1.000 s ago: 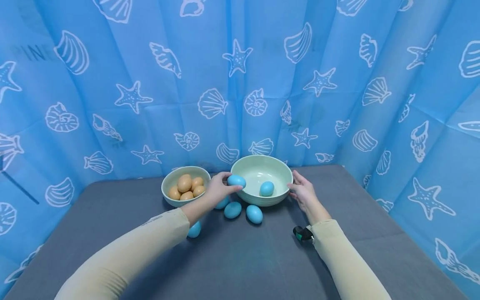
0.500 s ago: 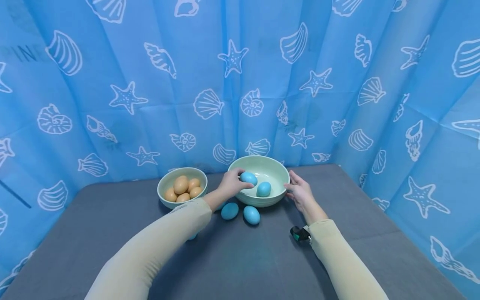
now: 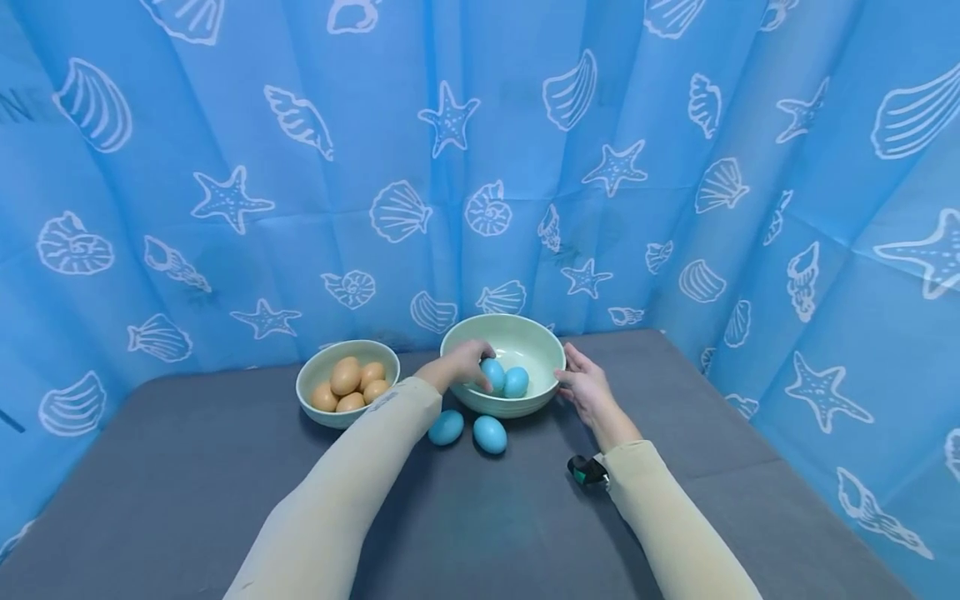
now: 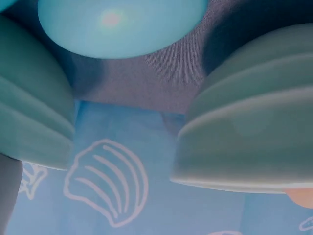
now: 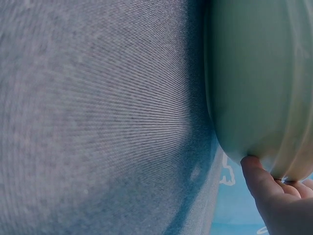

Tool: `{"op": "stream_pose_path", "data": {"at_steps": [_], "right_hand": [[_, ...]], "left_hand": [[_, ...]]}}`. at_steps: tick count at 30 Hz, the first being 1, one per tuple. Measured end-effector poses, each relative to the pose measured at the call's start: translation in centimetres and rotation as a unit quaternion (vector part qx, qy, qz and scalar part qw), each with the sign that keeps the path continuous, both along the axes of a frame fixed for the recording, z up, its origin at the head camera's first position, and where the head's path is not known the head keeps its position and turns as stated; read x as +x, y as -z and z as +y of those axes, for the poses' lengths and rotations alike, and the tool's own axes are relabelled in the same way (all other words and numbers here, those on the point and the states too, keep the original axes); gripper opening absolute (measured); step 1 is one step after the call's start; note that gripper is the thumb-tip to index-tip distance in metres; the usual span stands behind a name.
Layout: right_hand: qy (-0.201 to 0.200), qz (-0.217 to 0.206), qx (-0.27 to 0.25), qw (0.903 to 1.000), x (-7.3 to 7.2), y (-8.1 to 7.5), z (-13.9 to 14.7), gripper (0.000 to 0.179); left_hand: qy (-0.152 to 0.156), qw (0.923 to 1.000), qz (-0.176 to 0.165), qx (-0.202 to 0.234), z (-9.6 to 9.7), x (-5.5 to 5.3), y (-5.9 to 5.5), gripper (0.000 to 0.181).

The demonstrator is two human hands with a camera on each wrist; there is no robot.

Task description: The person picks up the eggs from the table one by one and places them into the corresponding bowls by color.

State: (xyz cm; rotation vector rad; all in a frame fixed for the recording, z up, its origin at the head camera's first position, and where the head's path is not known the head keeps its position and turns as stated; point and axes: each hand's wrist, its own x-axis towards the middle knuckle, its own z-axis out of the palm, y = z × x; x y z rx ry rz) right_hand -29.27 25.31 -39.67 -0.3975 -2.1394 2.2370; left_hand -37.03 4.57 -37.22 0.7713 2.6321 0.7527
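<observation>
My left hand (image 3: 463,364) holds a smooth, light-blue egg (image 3: 492,375) between thumb and fingers, inside a large, round, pale-green bowl (image 3: 517,408). The egg's visible long axis runs roughly away from me; my fingers hide its left side, so I cannot tell its blunter end. A second blue egg (image 3: 517,382) lies just beside it, to the right. My right hand (image 3: 588,390) holds the bowl's right side, fingers against the outer wall. On the grey surface (image 3: 465,533), before the bowl, one blue egg (image 3: 446,427) slants up rightward, its neighbour (image 3: 491,435) up leftward. Farther left, a smaller pale-green bowl (image 3: 326,362) contains brown eggs (image 3: 347,377); my cream left sleeve (image 3: 360,475) partly screens it.
</observation>
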Motion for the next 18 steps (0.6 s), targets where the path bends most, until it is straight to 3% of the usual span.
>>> {"op": "stream_pose_path", "data": {"at_steps": [11, 18], "right_hand": [[0.006, 0.004, 0.009, 0.9999, 0.08, -0.08, -0.27, 0.064], [0.009, -0.001, 0.013, 0.9999, 0.1, -0.01, -0.11, 0.064]], "left_hand": [[0.029, 0.9973, -0.013, -0.067, 0.35, -0.21, 0.41, 0.053], [0.04, 0.9966, -0.032, -0.064, 0.29, -0.14, 0.14, 0.064]]}}
